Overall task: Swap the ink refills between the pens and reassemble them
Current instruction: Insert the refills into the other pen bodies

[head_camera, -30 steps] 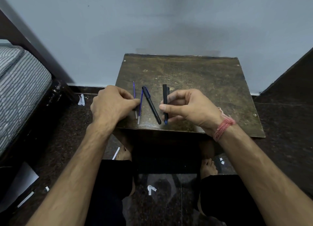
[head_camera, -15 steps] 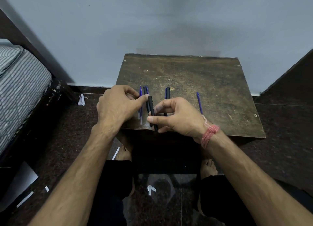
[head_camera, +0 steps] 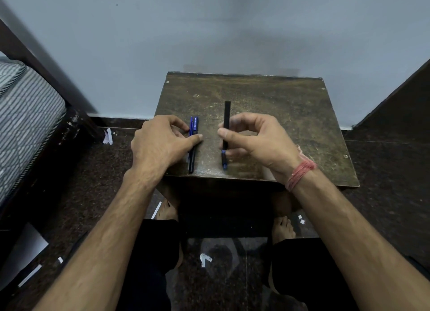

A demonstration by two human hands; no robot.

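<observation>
Dark scratched wood table (head_camera: 267, 105), two pens near its front edge, left of centre. Left hand (head_camera: 160, 145) rests on the blue pen (head_camera: 193, 133), thumb and forefinger curled over its middle, pinning it down; a thin refill (head_camera: 191, 122) seems to lie alongside it, touching, partly hidden by the fingers. Right hand (head_camera: 253, 138) pinches the black pen (head_camera: 226, 129) between thumb and forefinger, other fingers loosely curled behind it. The black barrel runs front to back with a blue tip toward the front edge. The two pens lie parallel and apart.

Step looks like taking a pen apart or closing it up; can't tell which. To do it well: keep the barrel low over the table so small parts don't drop off the front edge, grip near the joint, twist without bending. Keep the refills separated by side so they don't get mixed. The blue pen sits close to the edge, so nudge it back.
</observation>
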